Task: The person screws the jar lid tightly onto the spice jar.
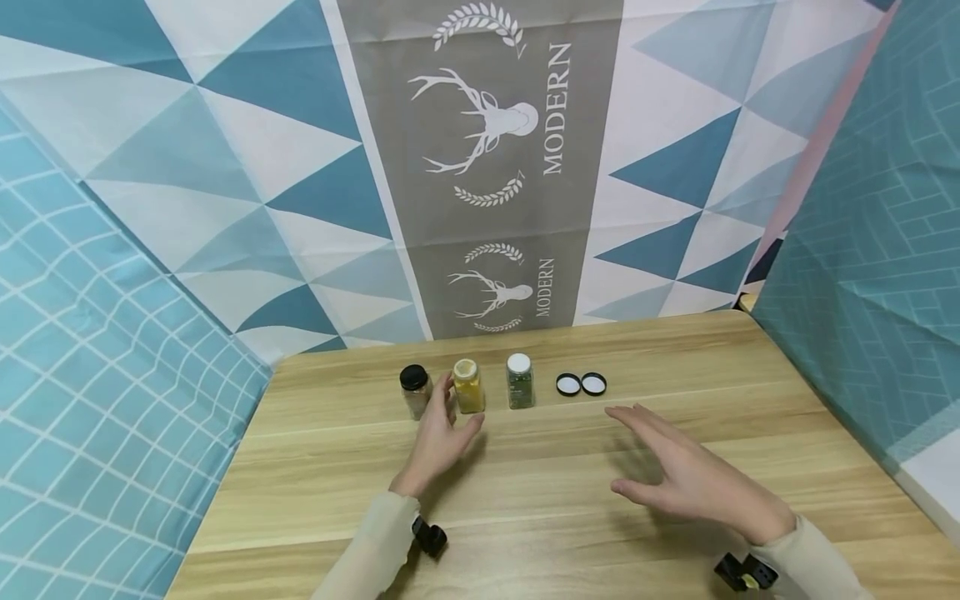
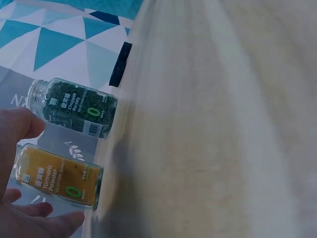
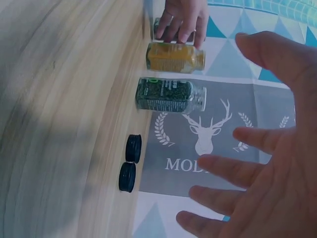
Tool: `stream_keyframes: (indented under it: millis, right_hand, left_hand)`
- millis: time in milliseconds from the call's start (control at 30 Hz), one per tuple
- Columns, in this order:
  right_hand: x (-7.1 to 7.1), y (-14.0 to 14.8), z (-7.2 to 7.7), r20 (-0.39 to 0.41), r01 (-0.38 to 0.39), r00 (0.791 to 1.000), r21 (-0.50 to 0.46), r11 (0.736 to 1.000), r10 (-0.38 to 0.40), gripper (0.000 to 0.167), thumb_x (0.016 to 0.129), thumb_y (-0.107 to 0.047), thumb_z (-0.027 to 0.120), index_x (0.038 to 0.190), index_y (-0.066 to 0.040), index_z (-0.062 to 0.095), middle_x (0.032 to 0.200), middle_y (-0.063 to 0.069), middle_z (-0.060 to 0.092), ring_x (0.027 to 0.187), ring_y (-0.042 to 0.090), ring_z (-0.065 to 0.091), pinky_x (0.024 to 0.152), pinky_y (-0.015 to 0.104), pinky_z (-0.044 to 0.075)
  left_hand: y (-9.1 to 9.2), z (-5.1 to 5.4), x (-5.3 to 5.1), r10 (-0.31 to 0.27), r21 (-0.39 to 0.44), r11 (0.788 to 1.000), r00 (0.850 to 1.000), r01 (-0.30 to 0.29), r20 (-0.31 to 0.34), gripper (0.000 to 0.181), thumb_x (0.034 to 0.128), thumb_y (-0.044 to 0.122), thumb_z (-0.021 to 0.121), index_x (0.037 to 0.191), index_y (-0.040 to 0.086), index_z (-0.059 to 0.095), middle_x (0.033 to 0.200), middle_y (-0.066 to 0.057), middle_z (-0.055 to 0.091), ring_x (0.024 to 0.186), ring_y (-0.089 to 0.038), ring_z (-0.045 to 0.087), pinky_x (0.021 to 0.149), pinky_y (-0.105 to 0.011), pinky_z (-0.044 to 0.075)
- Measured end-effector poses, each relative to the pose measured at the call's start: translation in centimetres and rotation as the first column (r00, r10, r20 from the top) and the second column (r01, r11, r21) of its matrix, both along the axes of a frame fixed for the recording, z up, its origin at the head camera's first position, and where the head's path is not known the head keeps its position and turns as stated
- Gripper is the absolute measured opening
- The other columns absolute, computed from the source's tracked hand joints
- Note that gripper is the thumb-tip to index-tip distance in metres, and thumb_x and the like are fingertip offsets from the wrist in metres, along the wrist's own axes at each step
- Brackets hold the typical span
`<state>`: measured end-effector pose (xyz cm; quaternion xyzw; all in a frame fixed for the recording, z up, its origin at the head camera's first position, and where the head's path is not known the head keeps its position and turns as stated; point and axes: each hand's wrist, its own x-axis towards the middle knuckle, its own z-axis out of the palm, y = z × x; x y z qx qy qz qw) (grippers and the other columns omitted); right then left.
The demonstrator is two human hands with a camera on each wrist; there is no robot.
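Observation:
Turmeric powder stands in a lidless glass jar [image 1: 469, 388], its yellow contents clear in the left wrist view [image 2: 62, 176]. My left hand [image 1: 441, 437] is beside this jar, thumb and fingers apart around its near left side; contact cannot be told. Just left of those fingers is a black-capped jar [image 1: 416, 392]. To the right stands a jar of chopped parsley [image 1: 520, 383], also without its black cap. Over the table's right part, my right hand [image 1: 693, 479] hovers with fingers spread, holding nothing.
Two black caps [image 1: 568, 384] [image 1: 593, 383] lie side by side, right of the parsley jar. The wooden table [image 1: 525, 517] ends at a patterned cloth [image 1: 495, 167] behind, with blue cloths [image 1: 97, 375] at left and right.

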<state>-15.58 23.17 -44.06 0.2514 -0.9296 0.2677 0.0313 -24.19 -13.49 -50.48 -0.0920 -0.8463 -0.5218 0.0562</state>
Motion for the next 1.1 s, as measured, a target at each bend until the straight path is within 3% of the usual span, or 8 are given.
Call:
stream_keyframes:
  millis: [400,667,800,933,1100]
  right_hand:
    - [-0.8,-0.4,-0.7,0.01,0.022,1.0,-0.099,0.995,-0.021,0.095,0.091,-0.049,0.077,0.164,-0.028,0.022,0.163,0.009,0.04,0.145,0.037,0.045,0.111,0.064,0.047]
    - [-1.4,-1.4,-1.4,0.015,-0.001,1.0,-0.131,0.991,0.003,0.092,0.093,-0.049,0.075,0.165,-0.028,0.021,0.163,0.008,0.041,0.145,0.038,0.045,0.111,0.066,0.045]
    - [-1.5,-1.8,-1.7,0.047,-0.002,0.999,-0.149,0.989,0.01,0.094,0.091,-0.048,0.077,0.164,-0.033,0.02,0.164,0.004,0.039,0.147,0.035,0.043,0.113,0.064,0.044]
    - [-1.6,-2.1,-2.0,0.047,-0.011,0.999,-0.152,0.988,0.018,0.095,0.09,-0.045,0.079,0.164,-0.035,0.02,0.163,0.004,0.04,0.147,0.033,0.044,0.114,0.062,0.045]
    - [-1.8,-2.5,-2.7,0.046,-0.043,0.998,-0.168,0.985,0.051,0.091,0.093,-0.045,0.076,0.164,-0.032,0.022,0.161,0.006,0.044,0.144,0.035,0.046,0.112,0.063,0.046]
  left_hand:
    - [0.2,0.6,-2.0,-0.012,-0.027,1.0,0.994,0.01,-0.105,0.088,0.0933,0.024,0.074,0.163,0.011,0.021,0.164,-0.02,0.034,0.153,-0.039,0.032,0.127,-0.055,0.029]
    - [0.5,0.5,-2.5,0.029,0.016,1.0,0.995,-0.027,-0.096,0.087,0.086,-0.005,0.071,0.16,0.011,0.029,0.161,-0.019,0.039,0.15,-0.039,0.036,0.127,-0.054,0.029]
    - [0.8,0.1,-2.4,0.026,0.033,0.999,0.998,-0.024,-0.051,0.085,0.0892,-0.009,0.066,0.162,0.01,0.027,0.165,-0.019,0.033,0.152,-0.039,0.032,0.127,-0.052,0.028]
    - [0.8,-0.2,-2.4,0.04,0.047,0.998,0.998,-0.037,-0.049,0.077,0.094,-0.011,0.061,0.162,0.007,0.029,0.164,-0.021,0.035,0.151,-0.039,0.035,0.125,-0.051,0.032]
    - [0.7,-0.2,-2.7,0.031,0.013,0.999,0.994,-0.03,-0.106,0.066,0.099,-0.01,0.055,0.16,0.003,0.032,0.158,-0.023,0.043,0.143,-0.04,0.047,0.12,-0.048,0.042]
